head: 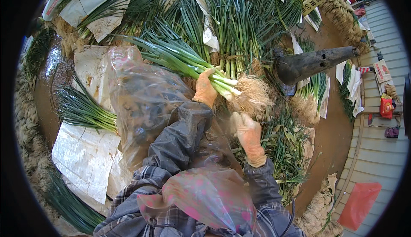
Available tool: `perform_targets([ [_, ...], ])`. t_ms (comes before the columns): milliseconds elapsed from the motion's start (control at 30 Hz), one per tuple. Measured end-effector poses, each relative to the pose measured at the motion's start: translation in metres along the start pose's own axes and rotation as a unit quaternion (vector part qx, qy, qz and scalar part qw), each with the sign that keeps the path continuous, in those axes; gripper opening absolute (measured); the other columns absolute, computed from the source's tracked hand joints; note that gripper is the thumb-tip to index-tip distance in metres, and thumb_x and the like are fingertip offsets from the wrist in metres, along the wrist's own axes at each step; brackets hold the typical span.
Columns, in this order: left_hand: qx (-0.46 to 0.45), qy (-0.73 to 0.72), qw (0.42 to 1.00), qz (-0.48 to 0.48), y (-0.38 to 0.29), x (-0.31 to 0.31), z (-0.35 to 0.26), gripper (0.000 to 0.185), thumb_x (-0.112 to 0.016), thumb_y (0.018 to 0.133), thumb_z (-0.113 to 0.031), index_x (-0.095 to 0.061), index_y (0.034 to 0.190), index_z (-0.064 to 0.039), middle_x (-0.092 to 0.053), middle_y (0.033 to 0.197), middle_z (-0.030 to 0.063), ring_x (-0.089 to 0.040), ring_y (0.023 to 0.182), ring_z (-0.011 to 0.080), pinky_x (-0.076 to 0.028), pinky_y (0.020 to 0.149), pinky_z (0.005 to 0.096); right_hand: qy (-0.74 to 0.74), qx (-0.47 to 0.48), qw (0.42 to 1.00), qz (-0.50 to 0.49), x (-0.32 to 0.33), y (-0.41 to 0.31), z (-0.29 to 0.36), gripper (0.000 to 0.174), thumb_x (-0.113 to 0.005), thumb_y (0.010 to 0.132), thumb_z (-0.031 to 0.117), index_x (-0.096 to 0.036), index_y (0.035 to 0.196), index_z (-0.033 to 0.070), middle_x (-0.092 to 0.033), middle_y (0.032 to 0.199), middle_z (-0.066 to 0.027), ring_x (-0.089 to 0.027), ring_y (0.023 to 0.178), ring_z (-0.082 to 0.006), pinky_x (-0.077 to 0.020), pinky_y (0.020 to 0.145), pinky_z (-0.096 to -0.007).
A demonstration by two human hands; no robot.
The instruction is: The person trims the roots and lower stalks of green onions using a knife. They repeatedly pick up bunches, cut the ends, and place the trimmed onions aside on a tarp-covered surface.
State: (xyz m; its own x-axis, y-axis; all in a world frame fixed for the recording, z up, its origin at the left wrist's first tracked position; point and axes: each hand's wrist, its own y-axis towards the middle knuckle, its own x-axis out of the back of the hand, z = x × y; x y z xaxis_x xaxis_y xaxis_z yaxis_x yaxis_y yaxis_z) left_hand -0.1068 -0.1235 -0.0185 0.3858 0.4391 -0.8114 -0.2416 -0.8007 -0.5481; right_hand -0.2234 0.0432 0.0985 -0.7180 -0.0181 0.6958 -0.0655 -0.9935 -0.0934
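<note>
My left hand [205,87], in an orange work glove, grips a bunch of green onions [192,68] around the white stalks. Their green leaves reach to the upper left, and a pale tangle of roots [253,94] hangs at the right end. Just below those roots is my right hand [249,134], gloved too, with blurred fingertips. Whether it pinches anything is unclear. Clear plastic sheeting [144,98] with pink spots covers my legs. Beyond my hands lie many more green onions [234,31], roots towards me.
A dirty black traffic cone [316,63] lies on its side at right. Loose trimmed leaves [285,143] are heaped by my right arm. At left, a small onion bundle [86,108] rests beside white sheets [85,156]. Wet brown floor [334,134] runs along a corrugated metal wall [379,153].
</note>
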Motion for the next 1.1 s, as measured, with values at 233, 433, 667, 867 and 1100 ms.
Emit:
perform_targets([
  [233,-0.024,0.029,0.999,0.003,-0.025,0.004,-0.023,0.032,-0.055,0.089,-0.007,-0.048,0.118,0.003,-0.060,0.103,0.0172,-0.063,0.092,0.0290,-0.056,0.088,0.0443,0.154,0.039,0.966,-0.206,0.040,0.024,0.030,0.054,-0.071,0.090,0.037,-0.055,0.124,-0.002,-0.065,0.107,-0.0124,-0.064,0.093,-0.0224,-0.0535,0.083,-0.0338],
  [433,0.005,-0.019,0.977,0.213,-0.107,0.021,-0.047,0.046,-0.055,0.091,-0.021,-0.046,0.133,-0.005,-0.061,0.100,0.0122,-0.064,0.094,0.0239,-0.055,0.088,0.0400,0.388,-0.023,0.918,0.074,-0.062,0.013,-0.018,0.065,-0.071,0.086,0.051,-0.052,0.124,0.002,-0.058,0.112,-0.0076,-0.054,0.104,-0.0174,-0.0462,0.092,-0.0324],
  [667,0.103,-0.033,0.981,0.160,-0.139,0.056,-0.068,0.043,-0.059,0.081,-0.008,-0.049,0.123,-0.002,-0.054,0.081,0.0094,-0.056,0.069,0.0243,-0.050,0.060,0.0337,0.204,0.088,0.951,0.215,-0.078,0.026,-0.034,0.037,-0.073,0.087,0.033,-0.068,0.109,0.004,-0.067,0.100,-0.0059,-0.064,0.092,-0.0156,-0.0523,0.081,-0.0284],
  [867,0.063,0.005,0.983,0.172,-0.160,0.059,-0.094,0.043,-0.062,0.077,-0.014,-0.050,0.117,-0.004,-0.056,0.079,0.0073,-0.056,0.067,0.0212,-0.048,0.066,0.0323,-0.211,-0.089,0.961,0.155,-0.065,0.125,-0.111,0.046,-0.043,0.101,0.046,-0.065,0.108,0.006,-0.069,0.096,-0.0116,-0.065,0.087,-0.0293,-0.0497,0.075,-0.0420],
  [1100,0.086,0.048,0.993,0.063,-0.133,0.062,-0.086,0.045,-0.061,0.076,-0.016,-0.050,0.118,-0.005,-0.054,0.079,0.0088,-0.056,0.068,0.0224,-0.048,0.065,0.0314,-0.084,-0.169,0.979,0.079,-0.149,0.238,-0.104,0.064,-0.058,0.091,0.050,-0.054,0.132,0.001,-0.061,0.128,-0.0176,-0.061,0.112,-0.0279,-0.0465,0.096,-0.0405],
])
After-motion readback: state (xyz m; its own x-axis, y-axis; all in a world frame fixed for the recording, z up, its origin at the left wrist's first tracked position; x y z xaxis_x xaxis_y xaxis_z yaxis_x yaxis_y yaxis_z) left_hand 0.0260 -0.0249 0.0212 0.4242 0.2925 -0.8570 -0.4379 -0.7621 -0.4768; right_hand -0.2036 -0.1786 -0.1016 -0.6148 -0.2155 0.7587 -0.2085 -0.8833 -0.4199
